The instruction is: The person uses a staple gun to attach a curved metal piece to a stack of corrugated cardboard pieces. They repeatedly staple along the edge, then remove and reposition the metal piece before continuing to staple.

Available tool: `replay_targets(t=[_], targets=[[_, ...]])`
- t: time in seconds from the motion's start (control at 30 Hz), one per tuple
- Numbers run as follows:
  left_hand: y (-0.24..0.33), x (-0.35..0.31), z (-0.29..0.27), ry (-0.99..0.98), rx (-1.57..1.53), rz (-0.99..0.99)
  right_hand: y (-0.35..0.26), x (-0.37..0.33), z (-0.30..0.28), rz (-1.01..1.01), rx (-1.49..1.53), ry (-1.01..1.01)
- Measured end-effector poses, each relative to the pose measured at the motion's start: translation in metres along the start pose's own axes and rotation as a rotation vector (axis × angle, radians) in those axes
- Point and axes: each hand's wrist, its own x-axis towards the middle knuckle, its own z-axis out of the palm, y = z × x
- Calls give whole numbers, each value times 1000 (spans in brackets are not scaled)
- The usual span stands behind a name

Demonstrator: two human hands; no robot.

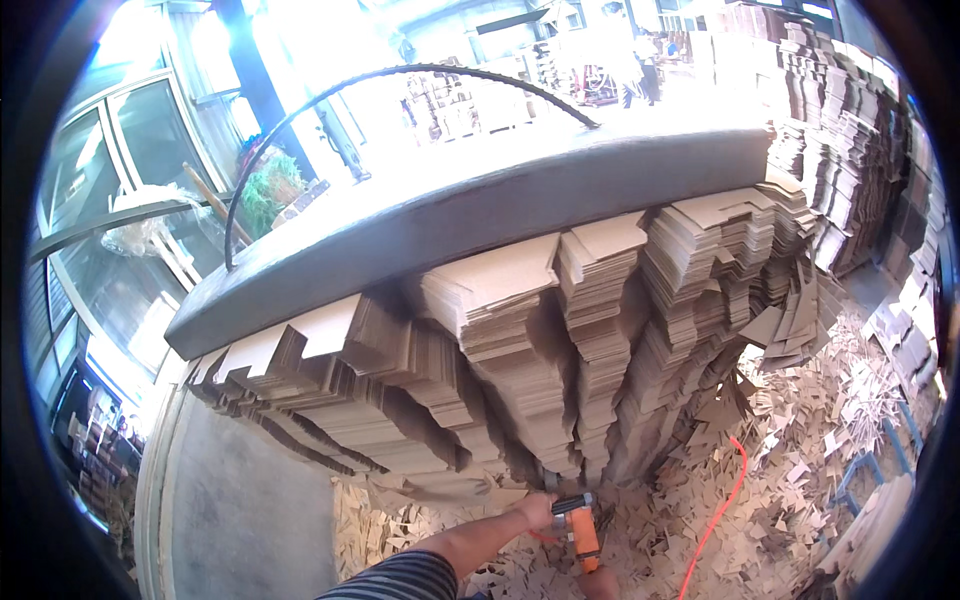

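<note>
My left arm, in a striped sleeve, reaches in from the lower edge. My left hand (540, 510) is closed at the dark front part of an orange hand-held power tool (584, 532). At the tool's lower end, my right hand (600, 584) wraps its orange body; only part of this hand shows. The tool's front end is close to the foot of tall stacks of cut cardboard sheets (520, 350), with notched, uneven sides. Whether it touches them I cannot tell. A long grey block (480, 205) lies across the top of the stacks.
A black hooped bar or cable (400, 70) arches over the block. Cardboard scraps (800, 440) cover the floor, crossed by an orange-red hose or cord (716, 510). More cardboard stacks (850, 150) rise at right, near a blue metal frame (860, 480). A grey panel (250, 510) stands at left.
</note>
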Motion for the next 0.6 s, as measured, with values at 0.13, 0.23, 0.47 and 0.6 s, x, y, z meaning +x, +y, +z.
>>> replay_targets(t=[0.13, 0.23, 0.47, 0.6], targets=[[15, -5, -11, -81, -39, -56, 10, 6, 5, 39, 46, 28], [24, -13, -9, 30, 58, -35, 21, 9, 18, 59, 99, 54], [-45, 24, 42, 112, 159, -105, 12, 10, 21, 66, 87, 8], [-6, 22, 34, 111, 259, -42, 19, 22, 19, 162, 74, -43]])
